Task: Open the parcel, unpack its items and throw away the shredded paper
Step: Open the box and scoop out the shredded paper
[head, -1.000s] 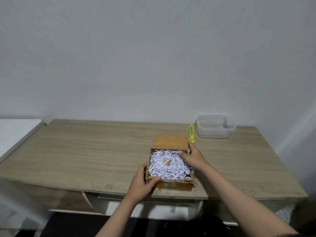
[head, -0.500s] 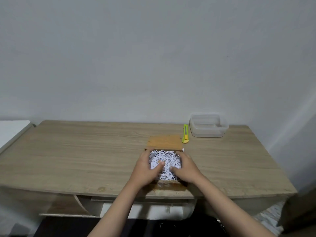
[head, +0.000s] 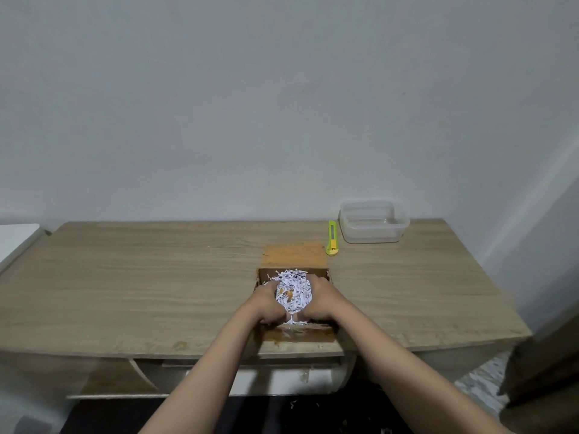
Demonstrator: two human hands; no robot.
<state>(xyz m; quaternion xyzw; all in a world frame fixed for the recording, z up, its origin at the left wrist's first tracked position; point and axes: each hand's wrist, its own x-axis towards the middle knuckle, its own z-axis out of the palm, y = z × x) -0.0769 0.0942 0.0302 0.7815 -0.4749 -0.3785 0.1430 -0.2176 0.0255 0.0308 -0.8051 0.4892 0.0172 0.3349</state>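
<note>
1. the parcel [head: 294, 335] sits at the table's [head: 125, 283] near edge, its flap [head: 294, 253] folded away from the person.
2. the left hand [head: 266, 303] and right hand [head: 319, 300] cup the shredded paper [head: 293, 292] inside the parcel, fingers curled around the heap.
3. scoop from beneath and press inward, so loose strips do not spill.
4. lift slowly; items may lie hidden in the paper.
5. the yellow cutter [head: 332, 238] and clear tub [head: 372, 220] lie beyond the parcel.

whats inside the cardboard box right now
White shredded paper fills the cardboard box, bunched between the left hand and right hand. Any items beneath are covered.
</note>
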